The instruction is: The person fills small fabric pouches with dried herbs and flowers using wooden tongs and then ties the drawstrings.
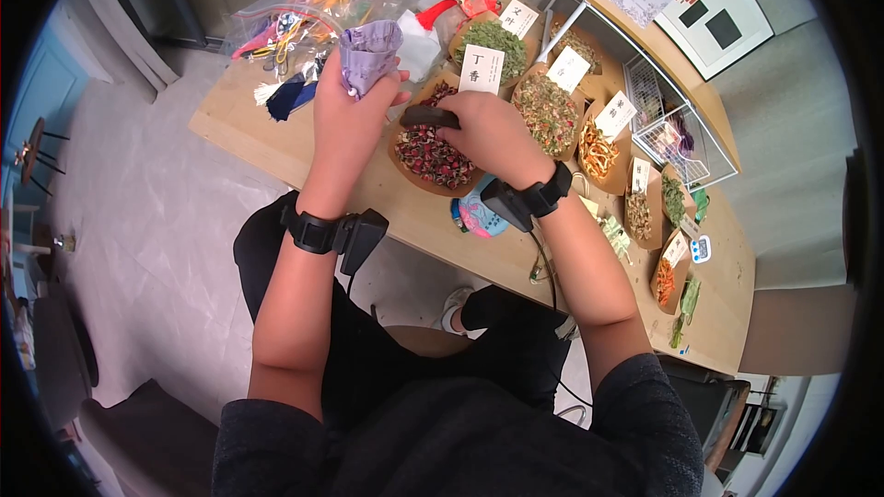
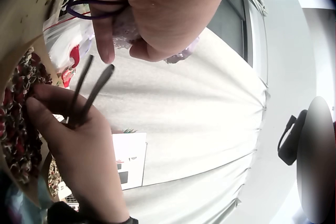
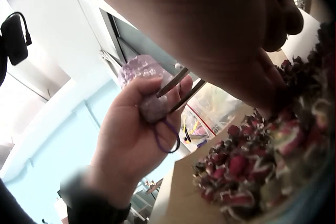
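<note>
My left hand [image 1: 350, 106] grips a purple cloth pouch [image 1: 370, 48], its mouth upward. A purple drawstring loop [image 3: 167, 139] hangs below that hand in the right wrist view. My right hand [image 1: 497, 133] is over a brown paper tray [image 1: 401, 166] of dried red rosebuds [image 1: 433, 155], thumb and fingertips right at the buds. It holds dark tongs [image 1: 430, 117], whose two slim prongs stick out toward the pouch in both wrist views. What its fingertips pinch among the buds is hidden.
Several more paper trays of dried herbs [image 1: 548, 110], with name cards [image 1: 481, 67], line the table [image 1: 387, 212] to the right. A plastic bag [image 1: 304, 23] of cords and tassels lies at the back left. A blue-pink pouch [image 1: 481, 212] sits near the front edge. A wire rack [image 1: 677, 152] stands behind.
</note>
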A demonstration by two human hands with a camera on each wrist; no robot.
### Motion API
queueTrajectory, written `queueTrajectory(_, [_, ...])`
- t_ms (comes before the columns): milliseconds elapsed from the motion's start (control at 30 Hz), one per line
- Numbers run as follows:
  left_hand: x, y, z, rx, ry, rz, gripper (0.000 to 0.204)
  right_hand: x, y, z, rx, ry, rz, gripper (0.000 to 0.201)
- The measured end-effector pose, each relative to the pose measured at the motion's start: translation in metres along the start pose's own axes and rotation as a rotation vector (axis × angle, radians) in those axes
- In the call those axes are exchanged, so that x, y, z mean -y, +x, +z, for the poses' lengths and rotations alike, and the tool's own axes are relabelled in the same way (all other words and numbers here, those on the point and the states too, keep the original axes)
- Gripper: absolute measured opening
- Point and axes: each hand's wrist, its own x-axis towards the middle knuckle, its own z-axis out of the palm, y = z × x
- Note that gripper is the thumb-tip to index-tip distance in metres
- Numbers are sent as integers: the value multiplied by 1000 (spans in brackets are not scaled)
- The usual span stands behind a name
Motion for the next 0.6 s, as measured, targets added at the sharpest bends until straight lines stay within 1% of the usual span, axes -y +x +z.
queueTrajectory(67, [0, 0, 0, -10, -21, -3, 34, -6, 5, -12, 8, 49, 35, 24])
queueTrajectory(167, [8, 1, -3, 38, 113, 22, 35, 3, 7, -43, -188, 408, 129, 22])
queueTrajectory(200, [13, 1, -4, 74, 182, 37, 36, 8, 6, -55, -204, 485, 199, 24])
queueTrajectory(233, [19, 0, -5, 111, 250, 51, 37, 10, 5, -58, -236, 590, 176, 25])
queueTrajectory(300, [17, -3, -2, 194, 370, 69, 39, 15, 2, -64, -300, 802, 130, 25])
queueTrajectory(367, [12, -10, 4, 290, 470, 78, 42, 26, -3, -65, -302, 794, 102, 25])
queueTrajectory(433, [8, -13, 8, 311, 432, 33, 42, 32, -5, -63, -302, 816, 63, 25])
queueTrajectory(467, [7, -14, 9, 320, 414, 9, 41, 36, -6, -64, -285, 773, 76, 25])
queueTrajectory(600, [4, -14, 9, 329, 414, 14, 43, 33, -4, -61, -239, 712, 78, 25])
